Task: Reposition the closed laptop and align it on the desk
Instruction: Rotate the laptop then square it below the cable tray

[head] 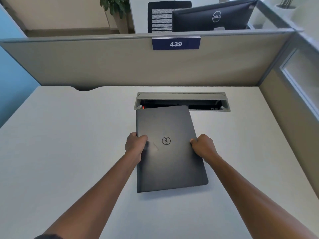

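A closed dark grey laptop (170,161) with a round logo lies lengthwise on the pale desk (69,144), turned a little clockwise, its far edge overlapping the cable tray opening. My left hand (135,146) grips its left long edge, fingers curled over the lid. My right hand (202,145) grips the right long edge at about the same height. Whether the laptop rests flat or is slightly lifted, I cannot tell.
An open cable tray (182,96) with a raised grey flap is set into the desk behind the laptop. Beige partition walls (103,62) enclose the desk at the back and right, with a blue sign reading 439 (176,43). A monitor's back (214,16) and a chair show beyond.
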The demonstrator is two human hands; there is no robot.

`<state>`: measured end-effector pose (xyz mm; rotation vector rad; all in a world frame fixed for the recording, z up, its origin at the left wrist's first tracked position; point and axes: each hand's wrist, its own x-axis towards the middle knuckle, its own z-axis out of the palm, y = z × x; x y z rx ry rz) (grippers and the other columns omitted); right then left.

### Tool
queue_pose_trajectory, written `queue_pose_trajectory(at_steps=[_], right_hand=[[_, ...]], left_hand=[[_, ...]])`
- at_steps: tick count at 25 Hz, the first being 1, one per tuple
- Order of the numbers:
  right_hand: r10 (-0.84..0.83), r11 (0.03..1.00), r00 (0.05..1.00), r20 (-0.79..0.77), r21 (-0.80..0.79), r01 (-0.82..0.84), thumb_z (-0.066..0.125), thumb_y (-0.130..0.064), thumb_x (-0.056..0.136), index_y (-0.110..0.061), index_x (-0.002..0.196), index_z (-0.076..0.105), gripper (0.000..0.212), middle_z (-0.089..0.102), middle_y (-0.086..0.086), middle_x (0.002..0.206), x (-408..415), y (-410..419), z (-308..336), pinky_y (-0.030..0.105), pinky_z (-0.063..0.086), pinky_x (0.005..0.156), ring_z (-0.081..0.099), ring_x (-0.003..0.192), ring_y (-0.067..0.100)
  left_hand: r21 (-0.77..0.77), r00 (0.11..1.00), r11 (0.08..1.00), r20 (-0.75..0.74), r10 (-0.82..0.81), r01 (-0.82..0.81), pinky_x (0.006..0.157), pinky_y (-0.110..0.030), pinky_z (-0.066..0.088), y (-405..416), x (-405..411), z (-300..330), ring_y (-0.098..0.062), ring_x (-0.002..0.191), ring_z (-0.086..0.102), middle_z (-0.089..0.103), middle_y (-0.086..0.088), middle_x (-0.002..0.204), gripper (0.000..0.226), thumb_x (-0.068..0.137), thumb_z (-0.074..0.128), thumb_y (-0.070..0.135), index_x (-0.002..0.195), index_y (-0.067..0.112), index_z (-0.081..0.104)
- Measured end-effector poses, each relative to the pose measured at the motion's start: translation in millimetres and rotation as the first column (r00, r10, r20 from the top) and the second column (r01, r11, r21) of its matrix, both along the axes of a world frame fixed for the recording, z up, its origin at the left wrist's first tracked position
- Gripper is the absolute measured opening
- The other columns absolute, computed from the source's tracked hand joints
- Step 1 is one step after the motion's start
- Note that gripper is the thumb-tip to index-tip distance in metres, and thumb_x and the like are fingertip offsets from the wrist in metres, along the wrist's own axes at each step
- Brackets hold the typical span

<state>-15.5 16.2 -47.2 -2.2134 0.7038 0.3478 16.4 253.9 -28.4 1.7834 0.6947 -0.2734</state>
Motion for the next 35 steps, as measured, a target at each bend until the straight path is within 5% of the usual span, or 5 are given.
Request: queue_pose_trajectory(at_steps=[5,12,16,22,35], right_hand=[[-0.145,0.985,0.988,-0.052,0.085,0.149,0.046,-0.024,0.092,0.001,0.102,0.057,0.028,0.061,0.016,0.1,-31,21,-9,0.031,0.043,0.069,0.059,0.081,0.031],[-0.384,0.862,0.916,-0.115,0.31,0.4,0.045,-0.017,0.093,-0.001,0.105,0.057,0.023,0.065,0.019,0.105,-69,59,-18,0.029,0.053,0.048,0.068,0.071,0.03],[-0.502,0.734,0.847,-0.175,0.431,0.525,0.047,-0.014,0.093,-0.003,0.101,0.059,0.018,0.067,0.017,0.098,-78,77,-25,0.045,0.063,0.065,0.07,0.066,0.029],[-0.6,0.623,0.783,-0.163,0.519,0.585,0.047,-0.018,0.097,-0.006,0.098,0.057,0.016,0.07,0.013,0.092,-80,104,-29,0.043,0.064,0.067,0.074,0.063,0.026],[-0.646,0.498,0.72,-0.254,0.574,0.65,0.051,-0.007,0.091,0.007,0.086,0.057,0.016,0.072,0.022,0.076,-60,139,-37,0.038,0.058,0.062,0.071,0.066,0.034]], left_hand=[[0.243,0.978,0.949,-0.007,-0.207,0.202,0.089,-0.053,0.049,0,43,-3,-0.036,0.087,0.067,0.072,-0.006,0.079,0.032,0.056,0.056,0.021,0.086,0.015,0.063],[0.518,0.839,0.69,-0.106,-0.534,0.505,0.075,-0.039,0.027,-28,72,13,-0.033,0.096,0.056,0.061,-0.005,0.076,0.005,0.068,0.05,0.017,0.066,0.016,0.046],[0.633,0.737,0.512,-0.143,-0.66,0.581,0.079,-0.041,0.028,-49,84,2,-0.032,0.101,0.051,0.061,-0.002,0.089,0.013,0.077,0.048,0.022,0.086,0.018,0.056],[0.68,0.623,0.346,-0.209,-0.753,0.647,0.095,-0.046,0.03,-72,105,-8,-0.033,0.114,0.05,0.065,-0.004,0.112,0.037,0.083,0.047,0.023,0.118,0.026,0.06],[0.717,0.467,0.166,-0.244,-0.85,0.677,0.095,-0.045,0.033,-99,132,-38,-0.034,0.121,0.049,0.059,-0.007,0.125,0.046,0.085,0.048,0.019,0.13,0.029,0.056]])
